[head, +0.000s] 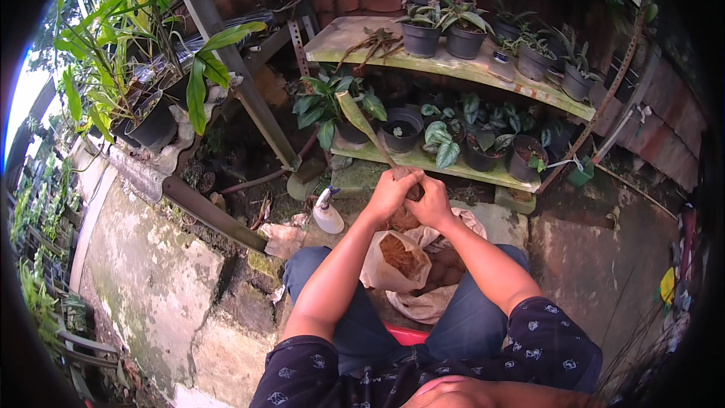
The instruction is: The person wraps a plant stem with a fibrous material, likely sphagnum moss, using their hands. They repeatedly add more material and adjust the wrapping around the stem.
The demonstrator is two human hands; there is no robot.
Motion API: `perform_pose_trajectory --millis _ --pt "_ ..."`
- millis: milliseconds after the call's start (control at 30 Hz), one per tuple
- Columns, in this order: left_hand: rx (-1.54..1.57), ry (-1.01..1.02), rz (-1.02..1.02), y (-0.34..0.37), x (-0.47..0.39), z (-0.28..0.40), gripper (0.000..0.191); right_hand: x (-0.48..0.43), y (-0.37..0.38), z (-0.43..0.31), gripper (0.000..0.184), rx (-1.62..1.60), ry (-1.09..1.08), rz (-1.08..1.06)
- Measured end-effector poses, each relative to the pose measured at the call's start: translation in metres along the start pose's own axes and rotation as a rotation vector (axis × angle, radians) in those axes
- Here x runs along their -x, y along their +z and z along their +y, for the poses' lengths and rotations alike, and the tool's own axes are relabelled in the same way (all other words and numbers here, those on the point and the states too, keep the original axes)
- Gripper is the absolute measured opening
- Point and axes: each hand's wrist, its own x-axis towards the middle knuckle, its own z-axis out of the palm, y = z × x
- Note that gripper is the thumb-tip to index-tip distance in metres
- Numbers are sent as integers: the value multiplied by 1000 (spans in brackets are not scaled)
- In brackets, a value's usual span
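My left hand and my right hand meet in front of me, both closed around the brown base of a plant cutting. Its pale green, tapering top leans away to the upper left. Some of the brown base shows between my thumbs; the fingers hide the rest. Directly below lies a clump of brown fibre. Nearer to me stands an open whitish bag with coconut-like fibre inside. Beside it, a pale sack lies open around rounded brown lumps.
A white spray bottle stands left of my hands. Beyond them are two mossy plank shelves bearing several potted plants. A corrugated-topped bench with leafy pots is at left. A red seat shows between my legs.
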Motion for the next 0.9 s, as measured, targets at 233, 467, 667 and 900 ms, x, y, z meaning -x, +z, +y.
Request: perform_pose_trajectory --millis 233,467,667,900 --pt "74 -41 108 7 -3 -14 29 3 2 17 47 334 91 -113" --pt "183 -6 166 7 -5 -13 24 0 1 6 54 323 199 -143" --pt "218 82 243 1 -13 -7 19 -5 7 0 60 209 348 -130" --pt "72 143 291 13 -5 4 33 3 10 9 40 -141 317 -94"
